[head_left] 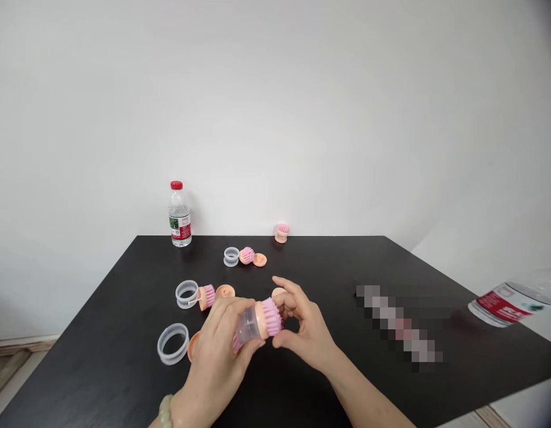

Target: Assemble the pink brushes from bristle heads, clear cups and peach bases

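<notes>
My left hand (224, 351) grips a pink-bristled brush (270, 318) by its clear plastic body, with the bristles facing right. My right hand (304, 327) is at the bristle end, thumb and fingers apart and curved; whether its fingertips touch the bristles I cannot tell. Part of another pink bristle head (236, 345) shows behind my left hand. Left of that hand lie a clear ring (185, 345) and a partly hidden peach piece (192, 346). Just beyond it are a second clear ring (177, 295), a brush head (206, 296) and a peach disc (225, 290).
Farther back lie a third clear ring (231, 250), a bristle head (247, 255) and a peach disc (260, 260). One brush (281, 233) stands at the black table's (328, 261) back edge. Water bottles stand back left (180, 223) and right (511, 302). A blurred strip (397, 324) lies right.
</notes>
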Demonstrator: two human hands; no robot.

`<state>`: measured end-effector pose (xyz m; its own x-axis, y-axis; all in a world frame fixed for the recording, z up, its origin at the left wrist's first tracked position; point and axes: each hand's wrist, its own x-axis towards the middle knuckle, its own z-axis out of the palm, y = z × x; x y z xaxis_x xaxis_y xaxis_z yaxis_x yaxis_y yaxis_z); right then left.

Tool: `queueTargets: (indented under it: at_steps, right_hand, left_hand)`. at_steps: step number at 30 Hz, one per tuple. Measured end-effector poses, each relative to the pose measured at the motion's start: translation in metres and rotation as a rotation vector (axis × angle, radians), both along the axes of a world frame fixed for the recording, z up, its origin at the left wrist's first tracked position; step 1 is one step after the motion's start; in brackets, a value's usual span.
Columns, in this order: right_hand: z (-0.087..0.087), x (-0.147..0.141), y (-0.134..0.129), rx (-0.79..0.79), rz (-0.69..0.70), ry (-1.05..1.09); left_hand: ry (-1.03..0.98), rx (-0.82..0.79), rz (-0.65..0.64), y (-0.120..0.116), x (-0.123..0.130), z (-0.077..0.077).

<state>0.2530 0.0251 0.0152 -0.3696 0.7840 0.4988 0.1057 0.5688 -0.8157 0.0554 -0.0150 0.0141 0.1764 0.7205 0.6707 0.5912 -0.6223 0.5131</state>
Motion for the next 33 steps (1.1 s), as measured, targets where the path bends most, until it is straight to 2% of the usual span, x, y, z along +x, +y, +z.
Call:
queueTargets:
  at_steps: [10, 25, 29, 33]
  right_hand:
    - [0.001, 0.000, -0.001, -0.008, -0.022, 0.026]
    - [0.006, -0.001, -0.003, -0.026, 0.037, 0.023]
    - [0.005, -0.008, -0.008, -0.057, -0.010, 0.034]
    - [0.000, -0.012, -0.011, -0.102, -0.038, 0.039]
  left_hand:
    - [0.000, 0.008, 0.017, 0.001, 0.001, 0.002]
    - [-0.020, 0.026, 0.023, 0.000, 0.001, 0.003]
    - [0.018, 0.036, 0.005, 0.001, 0.002, -0.001]
    - [0.090, 0.126, 0.001, 0.002, 0.001, -0.009]
